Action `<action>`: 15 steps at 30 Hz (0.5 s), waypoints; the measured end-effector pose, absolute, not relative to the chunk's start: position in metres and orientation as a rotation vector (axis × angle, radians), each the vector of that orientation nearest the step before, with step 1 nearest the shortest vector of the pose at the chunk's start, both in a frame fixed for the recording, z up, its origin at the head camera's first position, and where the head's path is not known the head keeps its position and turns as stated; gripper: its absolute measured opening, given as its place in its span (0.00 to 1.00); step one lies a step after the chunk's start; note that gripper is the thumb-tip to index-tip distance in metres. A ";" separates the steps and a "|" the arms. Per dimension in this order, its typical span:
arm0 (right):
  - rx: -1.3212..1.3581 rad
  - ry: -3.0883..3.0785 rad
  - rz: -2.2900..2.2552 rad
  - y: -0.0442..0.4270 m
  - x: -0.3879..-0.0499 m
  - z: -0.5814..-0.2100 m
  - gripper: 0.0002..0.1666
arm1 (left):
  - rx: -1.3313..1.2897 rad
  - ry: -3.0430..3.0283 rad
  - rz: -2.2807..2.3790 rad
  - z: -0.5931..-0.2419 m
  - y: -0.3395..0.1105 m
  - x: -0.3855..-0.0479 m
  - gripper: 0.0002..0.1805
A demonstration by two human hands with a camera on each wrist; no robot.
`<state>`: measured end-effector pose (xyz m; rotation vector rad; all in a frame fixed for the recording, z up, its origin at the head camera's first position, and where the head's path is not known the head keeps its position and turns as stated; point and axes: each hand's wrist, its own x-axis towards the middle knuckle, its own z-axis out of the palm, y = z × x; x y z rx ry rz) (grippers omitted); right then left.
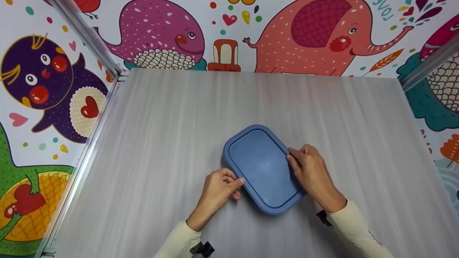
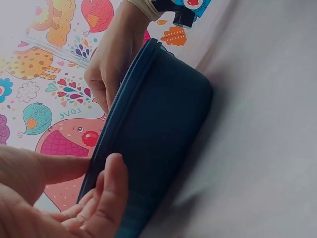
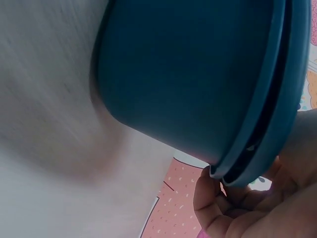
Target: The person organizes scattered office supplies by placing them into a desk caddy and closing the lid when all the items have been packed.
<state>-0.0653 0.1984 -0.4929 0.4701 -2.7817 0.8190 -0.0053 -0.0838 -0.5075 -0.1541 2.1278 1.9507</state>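
A blue rectangular food container [image 1: 251,195] stands on the table, turned at an angle, with a blue lid [image 1: 263,161] on top. My left hand [image 1: 218,188] pinches its left edge, thumb on the lid's rim and fingers curled below. On the opposite edge, my right hand [image 1: 315,175] grips the rim with thumb and fingers. From the left wrist view, the deep side wall [image 2: 163,104] shows between the hands. In the right wrist view a narrow dark gap runs between the lid and the body's rim, and the fingertips [image 3: 205,193] touch that rim. The container's inside is hidden.
The table [image 1: 172,118] is pale grey with a wood-grain look. Behind it and at both sides stand walls printed with cartoon animals [image 1: 308,39]. Metal frame posts [image 1: 89,39] rise at the back corners. Small black mounts [image 1: 203,249] sit at both wrists.
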 end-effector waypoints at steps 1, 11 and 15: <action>0.471 -2.784 0.818 0.199 -0.065 -0.493 0.15 | -0.153 2.119 1.959 -0.508 -0.084 -0.005 0.12; 0.517 -2.768 0.794 0.201 -0.066 -0.498 0.15 | -0.180 1.991 2.026 -0.507 -0.084 -0.009 0.11; 0.508 -2.771 0.804 0.201 -0.066 -0.499 0.15 | -0.178 1.962 2.025 -0.508 -0.086 -0.010 0.10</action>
